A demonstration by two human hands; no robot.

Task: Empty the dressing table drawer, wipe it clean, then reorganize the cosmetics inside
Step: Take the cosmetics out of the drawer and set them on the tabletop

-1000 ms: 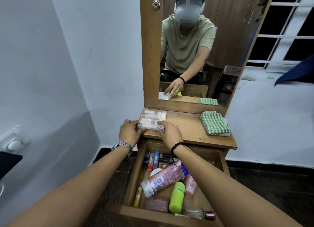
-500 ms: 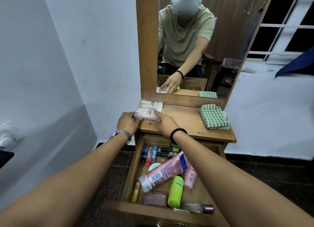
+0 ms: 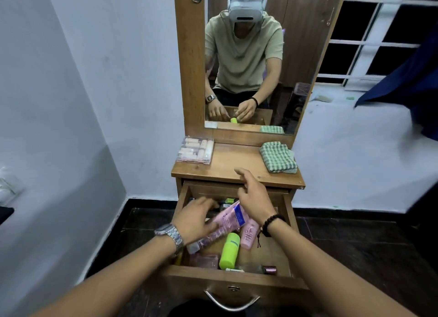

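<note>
The wooden drawer stands pulled out, full of cosmetics: a large pink tube, a lime green bottle, a smaller pink tube, a pink box and a small bottle with a dark red cap. My left hand, blurred, hovers over the drawer's left side with fingers spread, touching or just above the large pink tube. My right hand hangs over the drawer's back, fingers relaxed, holding nothing. A clear case of cream tubes lies on the tabletop's back left corner.
A folded green checked cloth lies on the right of the wooden tabletop. A mirror rises behind it and shows a person. White walls flank the table; the floor is dark. The drawer's metal handle is near me.
Both hands let go of the clear case, which now sits further back on the tabletop, and dropped down over the open drawer. The camera view tilted downward.
</note>
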